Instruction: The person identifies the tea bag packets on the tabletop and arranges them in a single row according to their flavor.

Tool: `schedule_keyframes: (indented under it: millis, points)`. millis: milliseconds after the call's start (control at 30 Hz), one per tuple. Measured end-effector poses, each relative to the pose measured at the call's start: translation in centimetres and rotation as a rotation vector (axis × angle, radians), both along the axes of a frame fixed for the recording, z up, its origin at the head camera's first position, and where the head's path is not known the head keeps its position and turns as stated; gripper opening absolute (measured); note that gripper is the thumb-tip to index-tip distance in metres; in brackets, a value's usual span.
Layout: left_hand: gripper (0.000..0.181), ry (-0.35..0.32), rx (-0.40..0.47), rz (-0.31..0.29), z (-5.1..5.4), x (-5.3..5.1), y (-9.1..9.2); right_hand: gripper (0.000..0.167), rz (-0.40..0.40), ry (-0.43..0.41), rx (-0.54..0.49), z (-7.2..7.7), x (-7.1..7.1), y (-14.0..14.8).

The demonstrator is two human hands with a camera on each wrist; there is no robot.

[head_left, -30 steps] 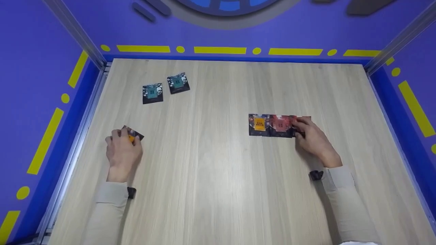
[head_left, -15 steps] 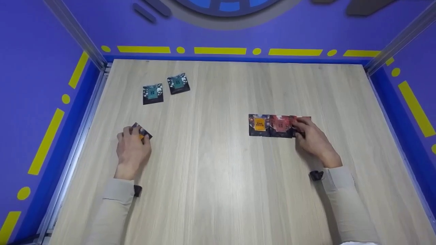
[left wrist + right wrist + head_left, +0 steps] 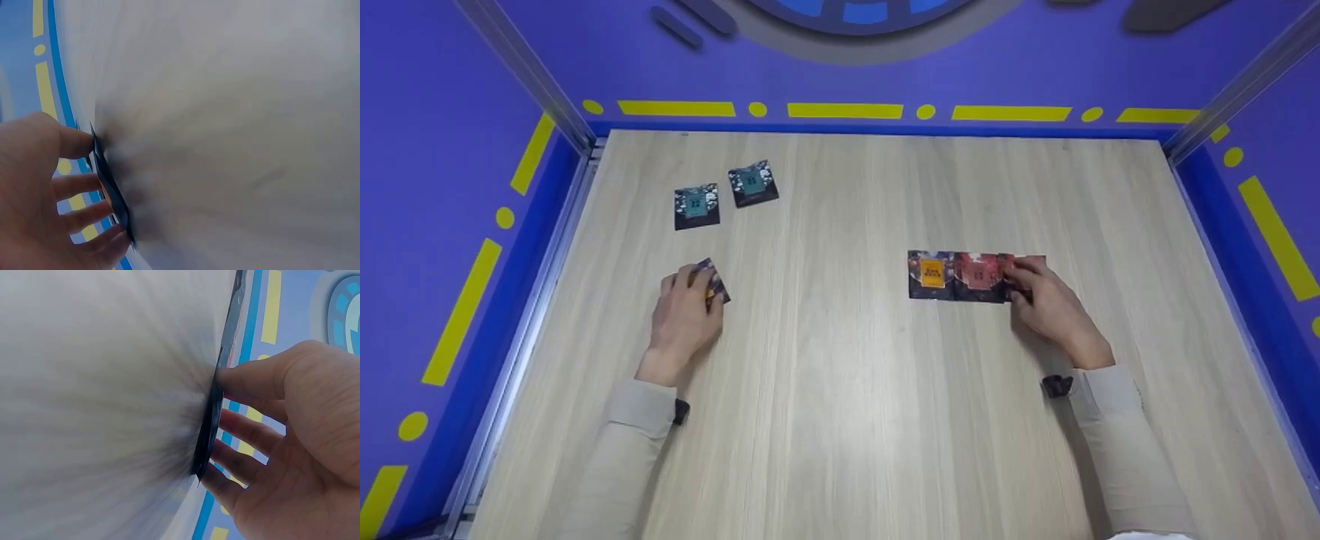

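My left hand (image 3: pixel 684 319) rests its fingertips and thumb on a dark packet (image 3: pixel 720 286) with an orange label. In the left wrist view the packet (image 3: pixel 115 194) shows as a thin, bowed edge against the table, fingers fairly straight. My right hand (image 3: pixel 1051 309) touches a red and black packet (image 3: pixel 1007 267), which it largely covers. Left of that hand, a packet with a red label (image 3: pixel 979 275) and one with an orange label (image 3: pixel 932 274) adjoin in a row. In the right wrist view the thumb and straight fingers touch the dark packet (image 3: pixel 209 422).
Two dark packets with green labels, one farther left (image 3: pixel 697 206) and one beside it (image 3: pixel 753 183), lie apart at the back left. The wood-grain table (image 3: pixel 840 390) is bounded by blue panels (image 3: pixel 840 75) at the back and sides, with metal posts at the corners.
My left hand has moved right and slightly away from me, and the orange-label packet has travelled and turned with it. The right hand and its row have hardly moved.
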State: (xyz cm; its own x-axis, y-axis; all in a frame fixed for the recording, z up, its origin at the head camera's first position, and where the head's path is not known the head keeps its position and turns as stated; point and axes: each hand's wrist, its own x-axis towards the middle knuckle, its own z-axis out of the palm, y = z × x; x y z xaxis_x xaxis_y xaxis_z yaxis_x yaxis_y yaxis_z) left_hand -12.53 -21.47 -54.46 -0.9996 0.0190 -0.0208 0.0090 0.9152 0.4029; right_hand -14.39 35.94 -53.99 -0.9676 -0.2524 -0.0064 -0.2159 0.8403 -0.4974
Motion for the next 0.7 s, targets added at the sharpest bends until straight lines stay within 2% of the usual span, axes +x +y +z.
schedule_keyframes:
  millis: [400,533,700]
  points:
    - [0.053,0.029,-0.011,-0.101,-0.5,-1.5,3.2,0.049,0.004,0.009,0.005,0.0,0.0,0.0]
    - [0.052,0.043,-0.017,-0.132,-0.5,-1.9,4.4,0.048,0.003,0.002,0.007,0.0,-0.1,0.0]
    - [0.052,0.024,-0.024,-0.172,-0.2,-2.4,5.7,0.048,-0.002,-0.007,0.009,0.0,-0.1,0.0]
